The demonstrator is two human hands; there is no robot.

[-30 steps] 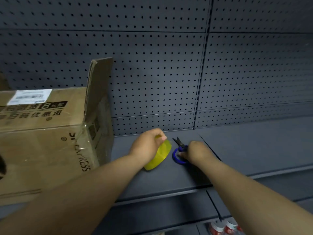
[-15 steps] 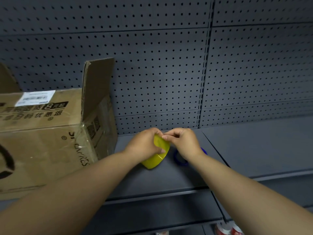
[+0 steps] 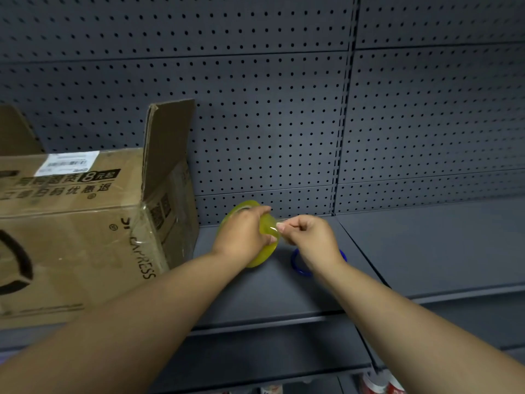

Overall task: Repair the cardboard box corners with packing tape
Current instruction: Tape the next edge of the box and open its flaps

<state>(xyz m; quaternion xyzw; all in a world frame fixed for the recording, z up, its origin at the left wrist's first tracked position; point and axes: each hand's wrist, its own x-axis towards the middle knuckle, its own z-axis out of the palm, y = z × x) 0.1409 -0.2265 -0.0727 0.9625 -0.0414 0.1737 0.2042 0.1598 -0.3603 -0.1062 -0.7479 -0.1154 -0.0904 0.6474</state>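
A brown cardboard box (image 3: 79, 231) with printed lettering and a white label lies on the dark shelf (image 3: 412, 251) at the left, one end flap standing up. Just right of it, my left hand (image 3: 241, 237) grips a yellow roll of packing tape (image 3: 265, 255) held above the shelf. My right hand (image 3: 308, 237) pinches the free end of the tape at the roll's right edge, thumb and fingers closed on it. Blue-handled scissors (image 3: 298, 265) lie on the shelf under my right wrist, mostly hidden.
A grey pegboard wall (image 3: 284, 109) backs the shelf. The shelf runs on to the right. Below its front edge is a lower shelf with red-and-white items (image 3: 379, 383) at the bottom right.
My right hand left the scissors and moved to the tape roll, taking hold of the tape end. My left hand lifted and tilted the roll slightly.
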